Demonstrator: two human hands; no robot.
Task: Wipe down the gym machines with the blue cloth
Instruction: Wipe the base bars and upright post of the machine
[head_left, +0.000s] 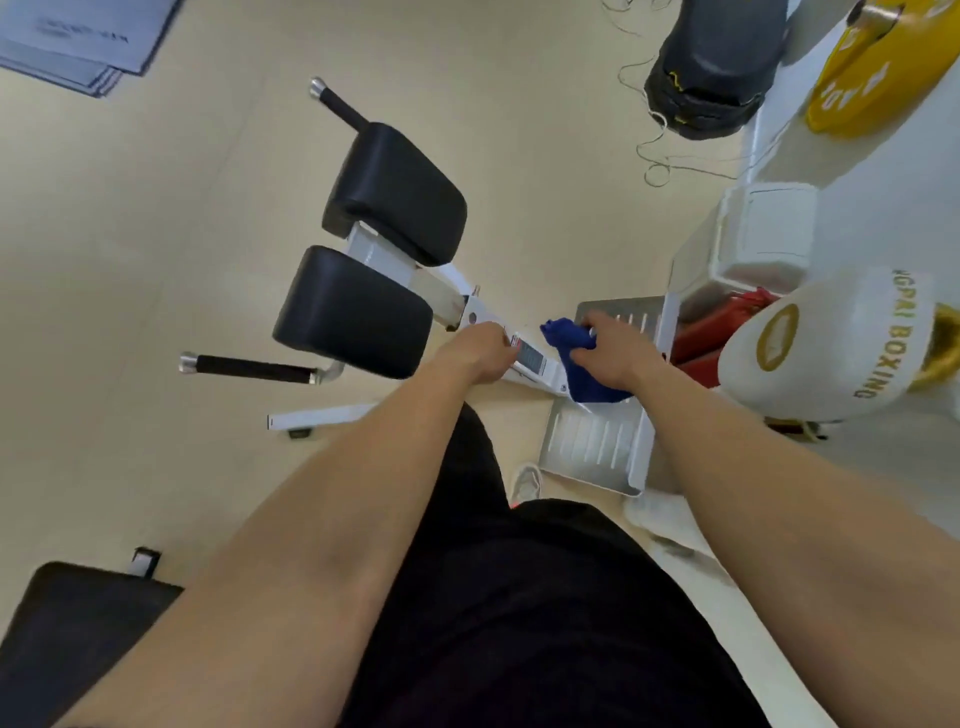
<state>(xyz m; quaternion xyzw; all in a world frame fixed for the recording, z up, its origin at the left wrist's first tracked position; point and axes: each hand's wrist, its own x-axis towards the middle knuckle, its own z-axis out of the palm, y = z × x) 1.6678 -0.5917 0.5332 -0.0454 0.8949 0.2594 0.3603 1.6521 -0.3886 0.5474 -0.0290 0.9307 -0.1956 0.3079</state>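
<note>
A white-framed gym machine (441, 291) with two black pads and black-grip handles stands on the beige floor below me. My right hand (608, 348) grips the bunched blue cloth (576, 358) against the far end of the machine's white beam, beside the ribbed metal footplate (597, 452). My left hand (480, 356) holds the same white beam a little nearer the pads, fingers curled over its edge next to a label.
A white boxing bag (831, 343) lies at the right, with red items behind it. A black punch bag (717, 67) and a yellow weight plate (872, 73) are at the top right. A black bench pad (67, 639) sits bottom left, grey mats (83, 41) top left.
</note>
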